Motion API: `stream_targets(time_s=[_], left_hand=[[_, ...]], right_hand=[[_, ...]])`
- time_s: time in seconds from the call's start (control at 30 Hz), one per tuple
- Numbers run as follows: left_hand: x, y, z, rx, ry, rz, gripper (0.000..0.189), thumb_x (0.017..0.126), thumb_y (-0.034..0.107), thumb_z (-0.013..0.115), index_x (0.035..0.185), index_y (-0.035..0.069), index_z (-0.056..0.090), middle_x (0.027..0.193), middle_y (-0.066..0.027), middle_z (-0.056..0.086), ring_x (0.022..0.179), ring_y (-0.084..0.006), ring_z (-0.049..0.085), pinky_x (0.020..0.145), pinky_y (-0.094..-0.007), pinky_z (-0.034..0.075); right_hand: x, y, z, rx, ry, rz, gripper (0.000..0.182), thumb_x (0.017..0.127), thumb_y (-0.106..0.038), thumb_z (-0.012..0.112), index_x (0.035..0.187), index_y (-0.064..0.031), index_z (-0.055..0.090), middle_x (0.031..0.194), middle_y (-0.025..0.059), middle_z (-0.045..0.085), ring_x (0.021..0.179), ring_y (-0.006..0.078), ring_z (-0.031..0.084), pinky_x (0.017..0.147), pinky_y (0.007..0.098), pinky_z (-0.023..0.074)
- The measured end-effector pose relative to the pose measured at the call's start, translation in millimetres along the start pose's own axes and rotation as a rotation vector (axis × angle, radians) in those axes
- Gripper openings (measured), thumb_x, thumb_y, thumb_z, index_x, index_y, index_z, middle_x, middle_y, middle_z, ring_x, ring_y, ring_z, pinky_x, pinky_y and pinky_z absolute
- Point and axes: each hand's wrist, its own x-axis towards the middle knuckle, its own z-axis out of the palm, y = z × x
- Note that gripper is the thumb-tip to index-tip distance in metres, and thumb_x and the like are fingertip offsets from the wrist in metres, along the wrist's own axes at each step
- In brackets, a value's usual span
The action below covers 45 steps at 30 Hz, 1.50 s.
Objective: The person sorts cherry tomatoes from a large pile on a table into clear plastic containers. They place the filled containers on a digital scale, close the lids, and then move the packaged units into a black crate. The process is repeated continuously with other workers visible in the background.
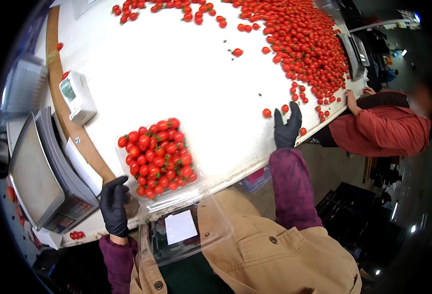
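A clear plastic clamshell container (pixel 197 169) filled with red cherry tomatoes (pixel 157 158) sits at the table's near edge. Its clear lid (pixel 216 224) is folded open toward my body and bears a white label (pixel 181 226). My left hand (pixel 113 205), in a black glove, is at the container's near left corner with its fingers curved; whether it grips the plastic I cannot tell. Farther right, my black-gloved right hand (pixel 287 126) reaches over the table with thumb and fingers spread. One loose cherry tomato (pixel 284 108) lies between its fingertips, and another (pixel 266 113) just left of it.
A large heap of cherry tomatoes (pixel 308 47) covers the table's far right. At left are a weighing scale (pixel 37 172), a small white device (pixel 77 96), a brown wooden edge strip (pixel 59 84) and stacked clear containers (pixel 24 84). A person in red (pixel 381 125) stands at right.
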Motion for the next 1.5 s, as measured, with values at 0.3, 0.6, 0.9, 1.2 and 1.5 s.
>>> stream_targets(time_s=[0.3,0.6,0.9,1.2,1.5], left_hand=[[-20,-4,30,-0.447,-0.06,-0.303,0.034,0.085,0.015,0.048,0.116,0.002,0.046,0.089,-0.0042,0.057,0.076,-0.0108,0.056,0.064,-0.0225,0.046],[23,36,45,-0.245,-0.214,0.193,0.039,0.092,0.022,0.036,0.125,0.0,0.038,0.089,-0.0083,0.057,0.081,-0.0156,0.056,0.074,-0.0244,0.046],[31,41,45,-1.119,-0.008,-0.175,0.06,0.089,0.047,0.033,0.127,0.001,0.037,0.112,-0.0164,0.054,0.091,-0.0221,0.056,0.082,-0.0317,0.045],[39,40,49,-1.273,0.056,-0.227,0.062,0.088,0.046,0.036,0.124,-0.005,0.038,0.106,-0.0188,0.056,0.09,-0.0268,0.057,0.079,-0.0345,0.047],[22,12,59,-0.558,-0.208,-0.015,0.048,0.088,0.025,0.043,0.127,-0.001,0.035,0.119,-0.0172,0.049,0.105,-0.0267,0.051,0.091,-0.0356,0.041]], right_hand=[[0,-36,46,-0.145,-0.348,-0.203,0.027,0.077,-0.006,0.052,0.103,-0.0053,0.056,0.102,0.0108,0.056,0.096,0.0278,0.049,0.08,0.0348,0.0428],[122,-57,132,0.232,-0.209,0.089,0.037,0.076,-0.03,0.063,0.108,-0.0127,0.055,0.089,0.0114,0.052,0.076,0.0258,0.056,0.068,0.0354,0.0455],[211,-57,187,0.14,-0.135,0.148,0.041,0.077,-0.038,0.06,0.107,-0.0117,0.053,0.102,0.0174,0.052,0.092,0.0328,0.053,0.077,0.0415,0.0441],[230,-43,216,0.198,-0.419,0.069,0.031,0.072,-0.028,0.068,0.095,-0.0104,0.058,0.06,0.004,0.055,0.045,0.0142,0.05,0.047,0.0279,0.044],[49,-231,49,0.423,-0.731,-0.798,0.038,0.071,-0.014,0.068,0.107,-0.0131,0.056,0.112,0.0125,0.049,0.096,0.025,0.054,0.076,0.0299,0.0472]])
